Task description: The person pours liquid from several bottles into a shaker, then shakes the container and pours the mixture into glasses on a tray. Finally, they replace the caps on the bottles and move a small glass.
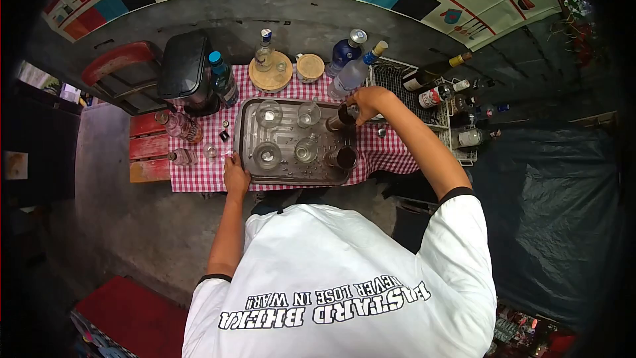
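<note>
My right hand (368,103) is closed around a small, clear, glass-like piece (355,112), partly hidden by my fingers. It is right beside the rim of a tall glass of dark liquid (338,120) on the metal tray (285,174). Near the tray's front right corner is a second dark-filled glass (343,158). Clear glasses fill the rest: one at back left (268,114), one at back middle (309,114), one at front left (267,156) and one at front middle (306,150). My left hand (236,176) rests at the tray's front left corner, fingers extended.
Behind the tray are a bottle on a round wooden board (271,78), a lidded cup (310,67) and tall bottles (347,81). A wire rack (434,116) with several bottles stands right. At left are a black bin (183,66), a blue-capped bottle (223,81) and a pinkish bottle (181,126).
</note>
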`<move>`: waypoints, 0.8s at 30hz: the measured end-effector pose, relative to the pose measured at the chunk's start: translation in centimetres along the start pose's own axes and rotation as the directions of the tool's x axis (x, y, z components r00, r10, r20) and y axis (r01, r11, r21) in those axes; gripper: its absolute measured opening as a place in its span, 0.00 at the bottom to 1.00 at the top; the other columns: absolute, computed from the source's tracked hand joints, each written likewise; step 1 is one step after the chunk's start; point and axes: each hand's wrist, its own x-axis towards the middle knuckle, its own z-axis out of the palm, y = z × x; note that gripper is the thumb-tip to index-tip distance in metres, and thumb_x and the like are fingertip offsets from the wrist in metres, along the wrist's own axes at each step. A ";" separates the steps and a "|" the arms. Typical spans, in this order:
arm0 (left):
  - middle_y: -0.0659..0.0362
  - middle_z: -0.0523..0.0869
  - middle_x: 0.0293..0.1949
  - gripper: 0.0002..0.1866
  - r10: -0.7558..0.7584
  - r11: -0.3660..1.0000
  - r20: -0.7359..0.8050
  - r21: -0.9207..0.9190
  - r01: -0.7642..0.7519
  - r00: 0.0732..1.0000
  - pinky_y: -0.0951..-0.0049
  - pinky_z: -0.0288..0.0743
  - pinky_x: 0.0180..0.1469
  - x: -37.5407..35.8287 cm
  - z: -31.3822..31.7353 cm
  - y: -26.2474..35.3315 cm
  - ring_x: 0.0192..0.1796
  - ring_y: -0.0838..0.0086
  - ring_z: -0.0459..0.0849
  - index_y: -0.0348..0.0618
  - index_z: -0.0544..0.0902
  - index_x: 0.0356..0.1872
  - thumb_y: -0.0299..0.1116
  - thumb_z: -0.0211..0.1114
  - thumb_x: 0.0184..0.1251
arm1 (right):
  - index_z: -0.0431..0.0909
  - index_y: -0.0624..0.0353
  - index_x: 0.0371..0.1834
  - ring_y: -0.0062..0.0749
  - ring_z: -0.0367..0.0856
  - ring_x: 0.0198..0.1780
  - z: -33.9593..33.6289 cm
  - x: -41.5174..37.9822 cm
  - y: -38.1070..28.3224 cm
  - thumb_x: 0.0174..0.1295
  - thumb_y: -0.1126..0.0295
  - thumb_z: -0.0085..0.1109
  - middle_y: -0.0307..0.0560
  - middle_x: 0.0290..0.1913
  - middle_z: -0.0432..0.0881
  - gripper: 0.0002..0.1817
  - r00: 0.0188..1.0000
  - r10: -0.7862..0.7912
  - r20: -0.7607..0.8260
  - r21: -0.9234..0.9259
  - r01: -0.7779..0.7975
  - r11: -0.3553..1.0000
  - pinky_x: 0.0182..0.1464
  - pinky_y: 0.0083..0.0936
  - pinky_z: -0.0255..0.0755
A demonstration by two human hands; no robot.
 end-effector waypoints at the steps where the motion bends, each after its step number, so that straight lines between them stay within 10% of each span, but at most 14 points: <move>1: 0.46 0.72 0.58 0.39 0.000 1.000 0.004 -0.001 0.000 1.000 0.59 0.76 0.60 0.0 0.1 -0.1 0.61 0.51 0.74 0.36 0.67 0.71 0.29 0.69 0.56 | 0.76 0.47 0.67 0.46 0.83 0.56 -0.2 -0.1 -0.1 0.42 0.46 0.77 0.52 0.53 0.86 0.44 1.000 0.000 0.029 -0.026 0.001 1.000 0.57 0.36 0.78; 24: 0.43 0.71 0.60 0.37 0.040 0.999 0.004 -0.037 -0.040 0.999 0.57 0.75 0.61 0.4 0.6 -1.3 0.61 0.49 0.74 0.38 0.67 0.72 0.29 0.66 0.58 | 0.78 0.48 0.65 0.47 0.84 0.54 -3.3 -4.0 -0.8 0.43 0.48 0.75 0.55 0.52 0.85 0.41 0.998 -0.010 -0.062 -0.001 0.010 1.000 0.57 0.37 0.78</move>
